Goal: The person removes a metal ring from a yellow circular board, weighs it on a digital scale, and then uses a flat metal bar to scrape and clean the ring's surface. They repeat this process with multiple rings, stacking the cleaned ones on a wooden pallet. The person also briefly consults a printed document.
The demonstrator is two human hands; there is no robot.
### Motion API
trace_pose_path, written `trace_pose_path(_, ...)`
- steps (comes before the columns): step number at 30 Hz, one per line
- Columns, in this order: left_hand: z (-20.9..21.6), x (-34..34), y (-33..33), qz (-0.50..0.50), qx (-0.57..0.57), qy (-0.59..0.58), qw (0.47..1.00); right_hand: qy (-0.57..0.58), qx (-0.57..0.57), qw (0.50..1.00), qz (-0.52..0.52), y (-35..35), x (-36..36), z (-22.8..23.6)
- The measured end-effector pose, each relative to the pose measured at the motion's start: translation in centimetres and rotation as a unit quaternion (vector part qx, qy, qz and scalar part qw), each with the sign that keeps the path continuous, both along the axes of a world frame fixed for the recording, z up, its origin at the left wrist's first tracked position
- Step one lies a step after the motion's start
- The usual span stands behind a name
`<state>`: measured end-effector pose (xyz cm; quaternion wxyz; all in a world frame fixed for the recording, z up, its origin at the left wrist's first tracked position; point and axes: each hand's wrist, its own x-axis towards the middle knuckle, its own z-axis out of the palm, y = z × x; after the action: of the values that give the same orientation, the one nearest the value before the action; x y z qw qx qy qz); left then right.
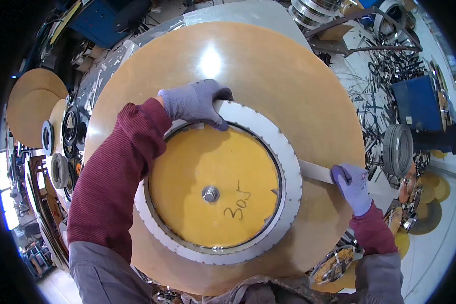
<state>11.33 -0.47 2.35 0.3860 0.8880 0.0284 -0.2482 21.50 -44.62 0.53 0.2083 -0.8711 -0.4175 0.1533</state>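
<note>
A yellow disc (197,167) with dark handwriting lies in front of me, a metal bolt (211,193) at its centre. Around it runs a pale grey-white ring (290,172) with small marks along its outer edge. My left hand (195,104), in a lilac-grey glove, is closed over the ring's far side, thumb toward the inside. A flat pale strip (316,172) reaches from the ring's right edge to my right hand (352,186), whose gloved fingers are closed on its end. Whether strip and ring are joined I cannot tell. Beneath is a large round tan board (309,101).
Many metal offcuts (382,96) litter the right side, near a blue box (418,104) and a coil (397,150). At the lower right sits a container of brown material (334,266). Round brown discs (35,104) and dark rings (72,124) stand at left.
</note>
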Motion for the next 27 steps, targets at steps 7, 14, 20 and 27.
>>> trace_pose_path(7, -0.5, -0.1, 0.2, -0.011, -0.005, -0.013, 1.000, 0.025, -0.013, 0.998, -0.061, -2.3, -3.4, 1.0)
trace_pose_path(14, 0.0, -0.2, 0.1, -0.005, -0.019, -0.015, 1.000, 0.018, -0.043, 0.999, -0.023, -3.2, -5.0, 1.3)
trace_pose_path(20, -0.2, -0.5, -0.3, 0.012, 0.003, -0.041, 0.999, -0.026, -0.012, 0.999, 0.030, -1.9, -10.2, -0.4)
trace_pose_path(27, -0.6, -3.2, 1.7, 0.070, 0.019, -0.057, 0.996, -0.054, -0.030, 0.995, 0.074, -1.1, -5.7, -3.0)
